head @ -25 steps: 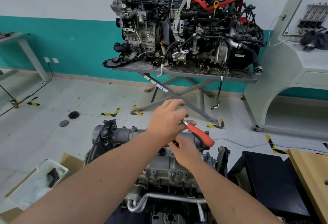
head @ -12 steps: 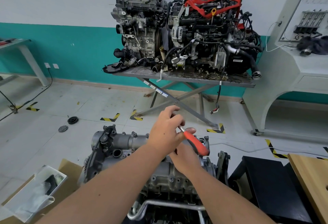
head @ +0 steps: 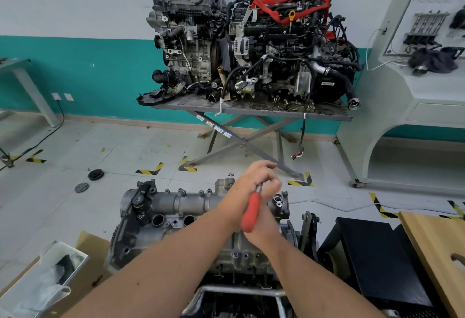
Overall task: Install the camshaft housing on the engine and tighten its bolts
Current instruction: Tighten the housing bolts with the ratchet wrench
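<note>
The red tool [head: 250, 213] has swung down. The left hand [head: 251, 181] pinches its metal end; the right hand [head: 261, 227] grips it. One engine [head: 176, 217] below; two behind.

We see a dull grey cast-metal camshaft housing [head: 186, 203], rough and matt, a ratchet with a smooth glossy red plastic handle [head: 250, 213], a pale wooden board [head: 437, 249] with a matt grain, brown cardboard [head: 86, 247], and a grimy grey metal desk [head: 251, 111].

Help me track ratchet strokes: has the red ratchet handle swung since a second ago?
Yes. The red ratchet handle pointed right, toward the housing's end; now it points back toward the person, across the camshaft housing.
</note>
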Demonstrator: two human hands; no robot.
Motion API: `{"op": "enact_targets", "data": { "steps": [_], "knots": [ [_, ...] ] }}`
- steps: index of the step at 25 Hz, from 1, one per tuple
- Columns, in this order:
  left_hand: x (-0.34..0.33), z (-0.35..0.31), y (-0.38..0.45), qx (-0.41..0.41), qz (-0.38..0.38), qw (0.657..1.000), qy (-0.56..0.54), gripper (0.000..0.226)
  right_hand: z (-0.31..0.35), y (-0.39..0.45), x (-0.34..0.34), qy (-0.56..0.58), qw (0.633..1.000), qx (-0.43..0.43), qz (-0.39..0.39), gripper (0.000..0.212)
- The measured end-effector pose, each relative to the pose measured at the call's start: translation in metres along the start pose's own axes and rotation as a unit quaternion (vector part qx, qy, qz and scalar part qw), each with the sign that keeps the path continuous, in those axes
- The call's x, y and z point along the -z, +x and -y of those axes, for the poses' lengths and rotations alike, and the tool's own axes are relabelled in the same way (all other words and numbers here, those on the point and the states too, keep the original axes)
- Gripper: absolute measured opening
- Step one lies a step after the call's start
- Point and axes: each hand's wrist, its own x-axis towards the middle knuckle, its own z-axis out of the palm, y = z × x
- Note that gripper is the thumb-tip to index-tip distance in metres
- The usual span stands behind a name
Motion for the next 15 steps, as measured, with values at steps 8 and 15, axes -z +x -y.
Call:
{"op": "enact_targets", "data": {
  "steps": [8, 15],
  "knots": [
    [0.006, 0.008, 0.017, 0.243, -0.160, 0.876, -0.385, 0.027, 0.007, 0.027, -0.015, -0.014, 0.999, 0.021, 0.027, 0.031],
    [0.035, -0.006, 0.032, 0.386, -0.146, 0.855, -0.314, 0.017, 0.006, 0.028, -0.019, -0.065, 0.997, 0.030, 0.025, 0.024]
  ]
}}
